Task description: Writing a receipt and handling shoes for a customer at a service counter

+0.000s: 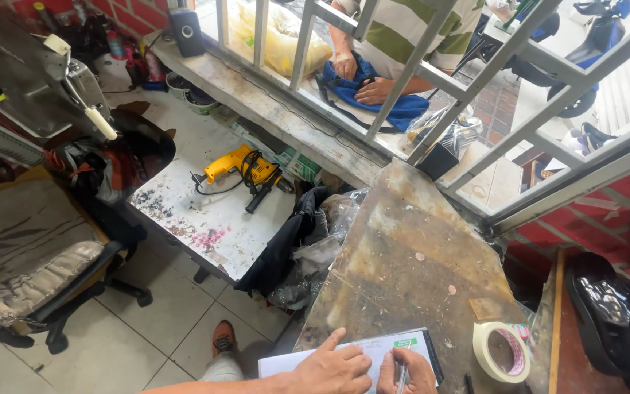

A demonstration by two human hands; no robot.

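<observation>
Left hand [335, 368] flat on paper [373, 354], right hand [411, 376] pinching pen [402, 377], scuffed workbench [402, 270], tape roll [502, 352]

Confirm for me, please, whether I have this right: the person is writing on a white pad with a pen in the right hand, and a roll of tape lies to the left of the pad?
Not quite: the head view shows the roll of tape lying to the right of the white pad, not the left. The right hand does hold the pen on it.

Yellow drill [246, 169], tape roll [502, 352], office chair [30, 263], blue bag [373, 93]
</observation>
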